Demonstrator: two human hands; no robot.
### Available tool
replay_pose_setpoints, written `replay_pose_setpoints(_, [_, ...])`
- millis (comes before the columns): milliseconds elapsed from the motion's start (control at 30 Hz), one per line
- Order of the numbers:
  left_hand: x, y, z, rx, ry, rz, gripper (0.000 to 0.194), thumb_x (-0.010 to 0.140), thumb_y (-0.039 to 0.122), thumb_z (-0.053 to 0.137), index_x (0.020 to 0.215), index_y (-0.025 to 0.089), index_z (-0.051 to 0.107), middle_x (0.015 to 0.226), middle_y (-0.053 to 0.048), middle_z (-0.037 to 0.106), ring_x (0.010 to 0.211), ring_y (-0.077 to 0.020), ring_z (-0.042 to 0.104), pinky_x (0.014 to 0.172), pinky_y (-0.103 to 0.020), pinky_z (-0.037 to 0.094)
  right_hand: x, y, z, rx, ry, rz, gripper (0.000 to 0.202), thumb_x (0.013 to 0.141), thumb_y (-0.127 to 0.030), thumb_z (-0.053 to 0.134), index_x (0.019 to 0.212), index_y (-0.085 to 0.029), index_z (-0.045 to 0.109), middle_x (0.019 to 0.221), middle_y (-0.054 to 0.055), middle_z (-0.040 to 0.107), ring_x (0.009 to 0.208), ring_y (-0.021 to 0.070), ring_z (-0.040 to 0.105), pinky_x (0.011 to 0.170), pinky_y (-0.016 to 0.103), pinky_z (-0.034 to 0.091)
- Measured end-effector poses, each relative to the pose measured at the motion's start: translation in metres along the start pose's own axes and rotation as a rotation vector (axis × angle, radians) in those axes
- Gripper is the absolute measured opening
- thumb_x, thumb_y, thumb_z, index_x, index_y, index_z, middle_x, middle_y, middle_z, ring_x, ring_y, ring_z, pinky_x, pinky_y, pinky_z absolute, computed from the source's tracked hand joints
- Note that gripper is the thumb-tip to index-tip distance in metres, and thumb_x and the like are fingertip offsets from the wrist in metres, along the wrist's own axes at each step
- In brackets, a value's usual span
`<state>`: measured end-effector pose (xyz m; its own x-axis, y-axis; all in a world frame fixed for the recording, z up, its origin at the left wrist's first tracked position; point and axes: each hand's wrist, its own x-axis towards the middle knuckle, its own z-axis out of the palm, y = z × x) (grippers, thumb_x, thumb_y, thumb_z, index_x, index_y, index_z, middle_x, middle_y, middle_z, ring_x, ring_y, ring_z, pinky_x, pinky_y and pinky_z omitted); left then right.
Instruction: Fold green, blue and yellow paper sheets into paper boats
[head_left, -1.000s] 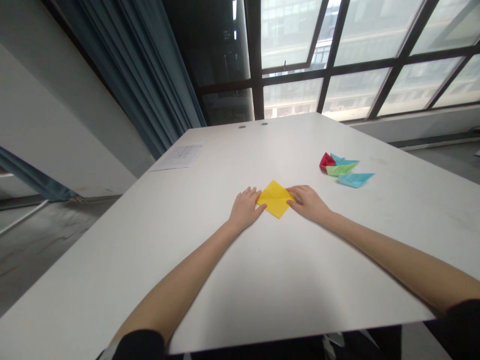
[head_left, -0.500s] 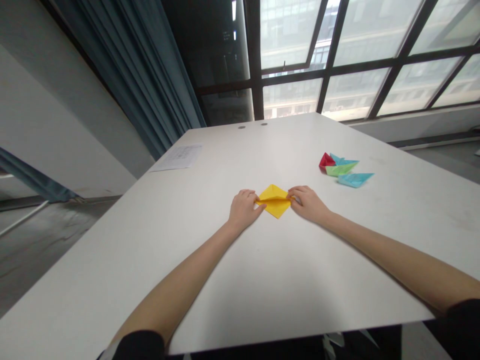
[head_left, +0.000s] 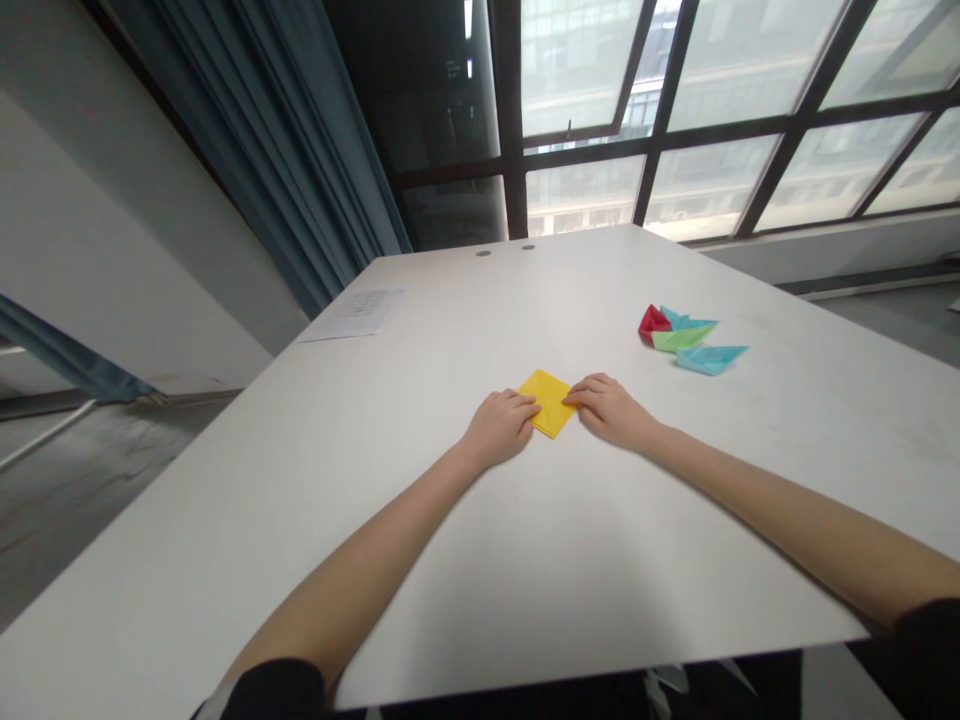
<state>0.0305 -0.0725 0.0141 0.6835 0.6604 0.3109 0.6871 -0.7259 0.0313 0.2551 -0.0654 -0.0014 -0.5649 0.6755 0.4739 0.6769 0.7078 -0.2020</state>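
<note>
A folded yellow origami paper [head_left: 552, 404] lies on the white table, flattened into a small diamond with crease lines. My left hand [head_left: 501, 424] grips its left corner, fingers on top and thumb at the lower edge. At the right corner, my right hand [head_left: 606, 408] pinches the paper between fingertips and thumb. The undersides of both corners are hidden by my fingers.
To the right stand folded paper boats: a red one [head_left: 651, 326], a green one [head_left: 681, 339] and a blue one [head_left: 711, 360], with more blue paper behind. A printed sheet [head_left: 356, 315] lies at the table's [head_left: 465, 560] left edge.
The yellow paper's raised middle folds have come down, and it now lies flat as a diamond. Both hands have moved slightly inward over its corners.
</note>
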Motion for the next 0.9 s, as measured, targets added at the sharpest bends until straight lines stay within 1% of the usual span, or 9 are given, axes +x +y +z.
replay_pose_setpoints(100, [0.001, 0.01, -0.002, 0.041, 0.002, -0.085, 0.026, 0.084, 0.029, 0.041, 0.097, 0.018, 0.061, 0.099, -0.006, 0.064, 0.092, -0.0203, 0.054, 0.078, -0.035, 0.042, 0.002, -0.004, -0.003, 0.035, -0.039, -0.071, 0.028, 0.083, -0.02, 0.042, 0.103, -0.018, 0.061, 0.101, 0.007, 0.064, 0.095, 0.0205, 0.053, 0.086, 0.039, 0.041])
replay_pose_setpoints(167, [0.001, 0.014, -0.001, 0.051, 0.002, -0.118, 0.029, 0.084, 0.035, 0.043, 0.099, 0.017, 0.059, 0.102, -0.007, 0.063, 0.093, -0.0212, 0.053, 0.078, -0.035, 0.043, 0.002, -0.005, -0.004, 0.048, -0.078, -0.102, 0.029, 0.086, -0.025, 0.041, 0.108, -0.019, 0.059, 0.107, 0.007, 0.063, 0.099, 0.0208, 0.053, 0.087, 0.039, 0.04])
replay_pose_setpoints(300, [0.001, 0.017, 0.0, 0.046, -0.006, -0.142, 0.03, 0.082, 0.036, 0.046, 0.105, 0.018, 0.056, 0.112, -0.006, 0.06, 0.096, -0.0218, 0.052, 0.078, -0.035, 0.042, 0.003, -0.006, -0.005, 0.053, -0.153, -0.092, 0.032, 0.088, -0.029, 0.037, 0.111, -0.02, 0.057, 0.113, 0.006, 0.061, 0.102, 0.0204, 0.052, 0.087, 0.038, 0.04])
replay_pose_setpoints(400, [0.001, 0.018, -0.001, 0.058, -0.014, -0.153, 0.031, 0.083, 0.036, 0.045, 0.106, 0.019, 0.056, 0.114, -0.007, 0.058, 0.097, -0.0227, 0.052, 0.078, -0.036, 0.041, 0.003, -0.008, -0.006, 0.041, -0.164, -0.061, 0.032, 0.088, -0.03, 0.037, 0.111, -0.021, 0.057, 0.113, 0.005, 0.061, 0.1, 0.0204, 0.054, 0.087, 0.038, 0.039])
replay_pose_setpoints(500, [0.001, 0.022, -0.004, 0.099, -0.031, -0.172, 0.03, 0.083, 0.038, 0.043, 0.102, 0.018, 0.057, 0.107, -0.009, 0.061, 0.094, -0.0232, 0.054, 0.077, -0.037, 0.039, 0.004, -0.01, -0.007, 0.017, -0.156, -0.03, 0.032, 0.088, -0.03, 0.038, 0.109, -0.021, 0.058, 0.11, 0.006, 0.062, 0.097, 0.0204, 0.055, 0.085, 0.038, 0.038])
replay_pose_setpoints(633, [0.001, 0.027, -0.008, 0.158, -0.054, -0.224, 0.034, 0.084, 0.041, 0.041, 0.087, 0.013, 0.06, 0.087, -0.012, 0.064, 0.082, -0.0236, 0.059, 0.075, -0.038, 0.037, 0.004, -0.011, -0.007, -0.032, -0.137, 0.02, 0.03, 0.087, -0.03, 0.038, 0.102, -0.019, 0.061, 0.1, 0.007, 0.066, 0.09, 0.0195, 0.056, 0.083, 0.036, 0.037])
replay_pose_setpoints(733, [0.001, 0.031, -0.01, 0.187, -0.067, -0.282, 0.041, 0.083, 0.046, 0.04, 0.084, 0.01, 0.06, 0.083, -0.014, 0.063, 0.078, -0.0243, 0.06, 0.072, -0.037, 0.038, 0.004, -0.011, -0.006, -0.078, -0.11, 0.072, 0.026, 0.085, -0.028, 0.04, 0.096, -0.019, 0.062, 0.092, 0.007, 0.066, 0.086, 0.0191, 0.057, 0.081, 0.035, 0.037])
replay_pose_setpoints(900, [-0.001, 0.033, -0.01, 0.222, -0.081, -0.381, 0.049, 0.082, 0.053, 0.037, 0.085, 0.009, 0.059, 0.079, -0.014, 0.062, 0.074, -0.0249, 0.06, 0.064, -0.035, 0.039, 0.003, -0.011, -0.005, -0.117, -0.079, 0.124, 0.024, 0.085, -0.027, 0.042, 0.09, -0.017, 0.063, 0.085, 0.007, 0.065, 0.082, 0.0179, 0.057, 0.08, 0.033, 0.037])
